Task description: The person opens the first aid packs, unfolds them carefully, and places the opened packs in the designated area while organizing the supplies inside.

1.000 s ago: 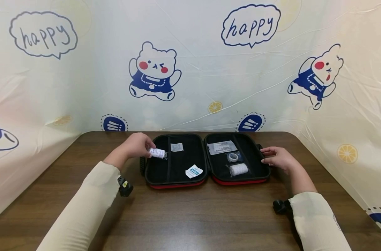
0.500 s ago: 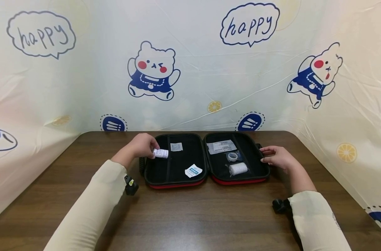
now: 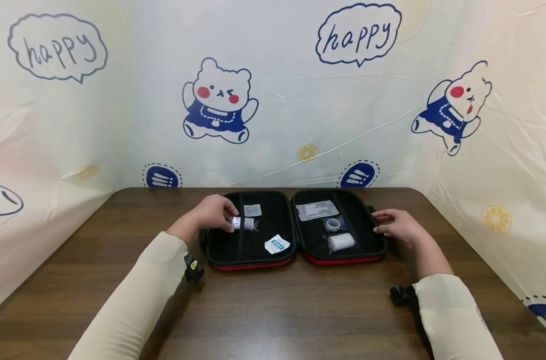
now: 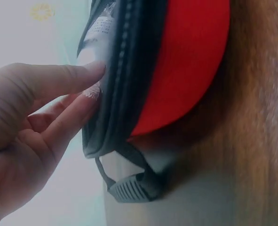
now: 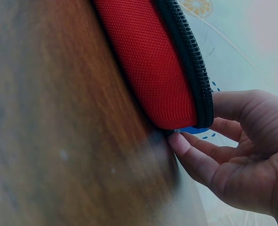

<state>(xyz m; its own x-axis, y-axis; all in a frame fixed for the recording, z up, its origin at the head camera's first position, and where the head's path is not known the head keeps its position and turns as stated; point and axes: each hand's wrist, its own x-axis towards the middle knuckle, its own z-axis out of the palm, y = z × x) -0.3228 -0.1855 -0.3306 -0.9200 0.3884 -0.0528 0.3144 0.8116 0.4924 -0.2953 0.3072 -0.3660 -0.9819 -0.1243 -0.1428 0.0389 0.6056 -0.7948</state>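
A zip-up first-aid case [image 3: 266,200], black inside and red outside, lies unfolded on the table. My left hand [image 3: 214,212] pinches one end of a white bandage roll [image 3: 247,223] in clear wrap with printed text. The dark elastic strap [image 3: 241,245] of the case's left half crosses over the roll's middle. In the left wrist view, thumb and fingers hold the roll [image 4: 100,33] just inside the rim. At the case's right edge, my right hand [image 3: 401,227] grips the side, with a digit at the zipper [image 5: 207,94] and a fingertip low by the red shell [image 5: 157,75].
A small sachet [image 3: 252,210] and a white-and-blue packet [image 3: 277,244] lie in the left half. The right half holds a flat clear packet [image 3: 317,211], a tape roll [image 3: 332,225] and a white mesh-like roll [image 3: 341,242]. A printed curtain [image 3: 282,110] stands behind the table [image 3: 291,310].
My left hand has moved right and slightly down with the bandage roll, which has gone from over the left rim to beneath the strap. The right hand has stayed at the case's edge.
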